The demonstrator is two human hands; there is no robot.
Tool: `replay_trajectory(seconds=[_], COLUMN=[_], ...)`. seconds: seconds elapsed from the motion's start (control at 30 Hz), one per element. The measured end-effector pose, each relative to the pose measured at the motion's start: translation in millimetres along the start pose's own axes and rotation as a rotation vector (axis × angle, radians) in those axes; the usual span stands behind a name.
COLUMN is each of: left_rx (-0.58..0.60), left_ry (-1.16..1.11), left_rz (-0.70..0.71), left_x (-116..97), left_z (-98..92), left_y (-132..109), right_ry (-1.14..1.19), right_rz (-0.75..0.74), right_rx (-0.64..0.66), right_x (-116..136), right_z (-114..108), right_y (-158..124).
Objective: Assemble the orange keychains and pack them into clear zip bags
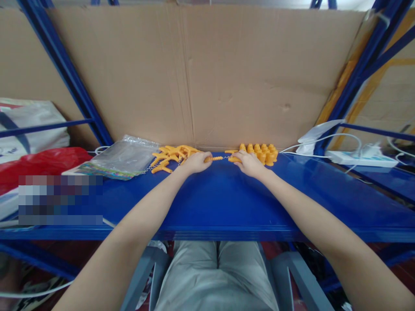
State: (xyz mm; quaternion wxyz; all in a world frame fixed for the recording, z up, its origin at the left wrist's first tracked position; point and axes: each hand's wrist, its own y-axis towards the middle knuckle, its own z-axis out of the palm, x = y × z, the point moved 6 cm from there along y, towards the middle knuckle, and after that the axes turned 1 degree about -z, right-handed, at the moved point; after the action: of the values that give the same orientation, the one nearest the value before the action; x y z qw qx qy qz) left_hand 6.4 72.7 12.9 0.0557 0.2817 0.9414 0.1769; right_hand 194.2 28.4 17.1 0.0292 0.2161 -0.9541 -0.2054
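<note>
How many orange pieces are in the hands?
2: a ridged orange piece in the left hand, a second orange piece in the right hand; some may be hidden.

An orange screw (216,158), spiralled along its shaft, is held nearly level, its tip pointing to three o'clock. A short silver chain (226,157) spans from that tip to an orange handle (234,159), also nearly level and partly covered; the links are too small to tell how they fasten. A slim orange stick (231,151) shows just beside the chain, at one o'clock. Well off at nine o'clock sits a loose heap of branching orange pieces (175,152), overlapping at mixed angles, with chain links showing along its eight o'clock edge. At three o'clock, past the handle, stubby orange plugs (269,158) stand upright, packed in rows.
</note>
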Motion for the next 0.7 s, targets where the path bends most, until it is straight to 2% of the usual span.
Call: replay_trajectory(seconds=[0.2, 0.47, 0.7], left_rx=[-0.046, -0.021, -0.052], left_ry=[-0.001, 0.002, -0.019], left_rz=[-0.024, -0.017, -0.03], left_x=[8.2, 5.9, -2.0], left_z=[0.5, 0.4, -4.1], left_y=[-0.7, -0.8, -1.6], right_ry=[0.067, 0.098, 0.101], right_rz=[0.006, 0.071, -0.019], right_rx=[-0.05, -0.044, -0.077], right_x=[-9.3, -15.7, -3.4], right_z=[-2.2, 1.6, -3.7], right_y=[2.2, 5.6, 1.9])
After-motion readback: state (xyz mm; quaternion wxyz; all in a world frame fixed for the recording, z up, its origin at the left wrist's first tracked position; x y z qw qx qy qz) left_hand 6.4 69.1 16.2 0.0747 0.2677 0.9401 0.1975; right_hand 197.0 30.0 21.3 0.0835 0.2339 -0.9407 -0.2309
